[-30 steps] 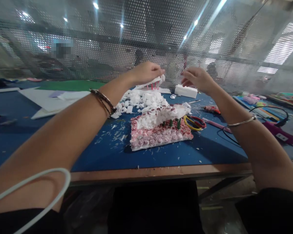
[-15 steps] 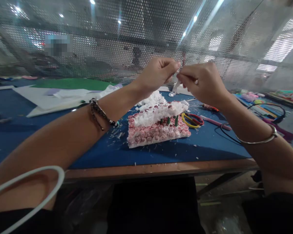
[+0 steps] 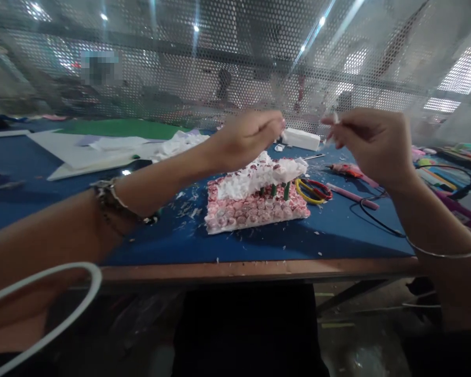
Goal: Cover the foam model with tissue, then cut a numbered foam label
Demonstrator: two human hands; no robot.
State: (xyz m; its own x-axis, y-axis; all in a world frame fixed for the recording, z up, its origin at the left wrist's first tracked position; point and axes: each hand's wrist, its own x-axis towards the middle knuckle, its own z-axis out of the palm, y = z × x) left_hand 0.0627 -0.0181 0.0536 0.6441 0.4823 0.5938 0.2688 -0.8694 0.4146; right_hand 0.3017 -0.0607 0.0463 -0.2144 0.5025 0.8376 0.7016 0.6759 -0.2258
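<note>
My left hand [image 3: 251,137] is raised over the back of a model, fingers closed, with a small white paper-like scrap at the fingertips; motion blurs it. Off to the right, my right hand [image 3: 372,141] pinches another white scrap [image 3: 335,118] between thumb and fingers. Beneath my hands sits the model: a base [image 3: 255,212] covered in pinkish-red round pieces, with a tilted white, ragged top [image 3: 259,175] dotted dark red. Short green posts [image 3: 273,189] stand under the top's right side. Neither hand touches the model.
Yellow and red ring handles [image 3: 312,192] lie right of the model, near a pink stick [image 3: 353,196] and a black cable [image 3: 380,224]. Behind are a white block [image 3: 301,139] and crumpled white scraps [image 3: 180,144]. White sheets [image 3: 68,152] and a green sheet [image 3: 125,130] lie left. Perforated metal [image 3: 243,52] stands behind.
My hands, which met at the fingertips, have moved apart: the right one to the right, the left slightly left and lower. A white scrap now shows in each.
</note>
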